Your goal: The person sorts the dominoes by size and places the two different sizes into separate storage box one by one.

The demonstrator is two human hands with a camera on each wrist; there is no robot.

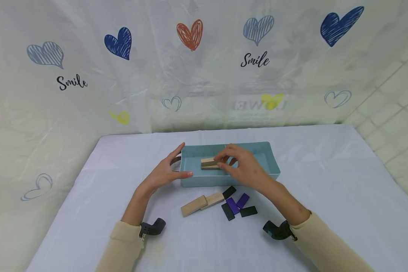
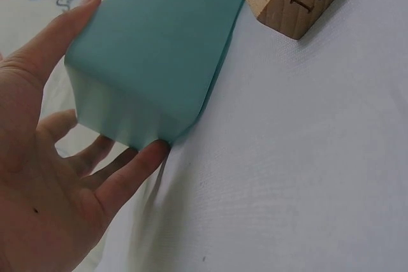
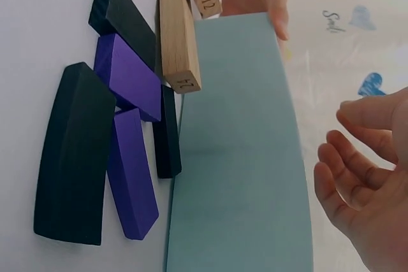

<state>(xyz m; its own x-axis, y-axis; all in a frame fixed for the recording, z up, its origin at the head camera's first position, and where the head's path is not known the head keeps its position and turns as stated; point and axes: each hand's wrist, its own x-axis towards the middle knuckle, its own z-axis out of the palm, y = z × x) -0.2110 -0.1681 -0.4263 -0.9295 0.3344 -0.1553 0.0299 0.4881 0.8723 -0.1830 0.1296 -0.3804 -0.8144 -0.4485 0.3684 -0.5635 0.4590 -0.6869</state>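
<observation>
In the head view my left hand (image 1: 164, 173) spans the left end of a shallow teal box (image 1: 231, 180), thumb over the front rim and index finger near the back corner. Its fairly straight fingers touch the box's lower end in the left wrist view. Two pale wooden blocks (image 1: 207, 163) lie inside the box. Above their right end hovers my right hand (image 1: 242, 164), fingers loosely bent. No block shows between these fingers (image 3: 363, 114) in the right wrist view, where the box wall hides the inside.
Before the box, two wooden blocks (image 1: 194, 206) numbered 12 and 24 overlap. To their right lie two purple blocks (image 1: 232, 206) and several black blocks (image 1: 248, 211), close together on the white-covered table (image 1: 176, 245). A curtain with hearts (image 1: 190, 75) hangs behind.
</observation>
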